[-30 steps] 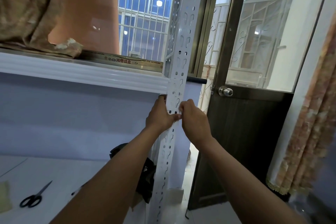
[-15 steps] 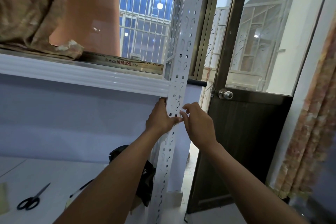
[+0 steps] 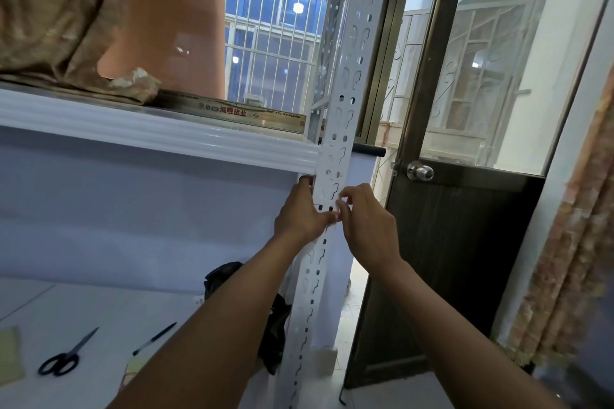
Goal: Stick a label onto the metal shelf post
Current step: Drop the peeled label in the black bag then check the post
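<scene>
One white keyhole-slotted shelf post (image 3: 345,100), left hand (image 3: 300,214) gripping, right hand (image 3: 367,226) alongside.

Single head-worn wide-angle view: I look forward and slightly downward, close to the metal shelf post (image 3: 344,103), with the door (image 3: 448,259) at right.

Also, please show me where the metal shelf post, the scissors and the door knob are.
metal shelf post (image 3: 347,89), head view, front face above the shelf edge.
scissors (image 3: 74,350), head view, where blades meet handles.
door knob (image 3: 420,171), head view, round metal ball.
</scene>
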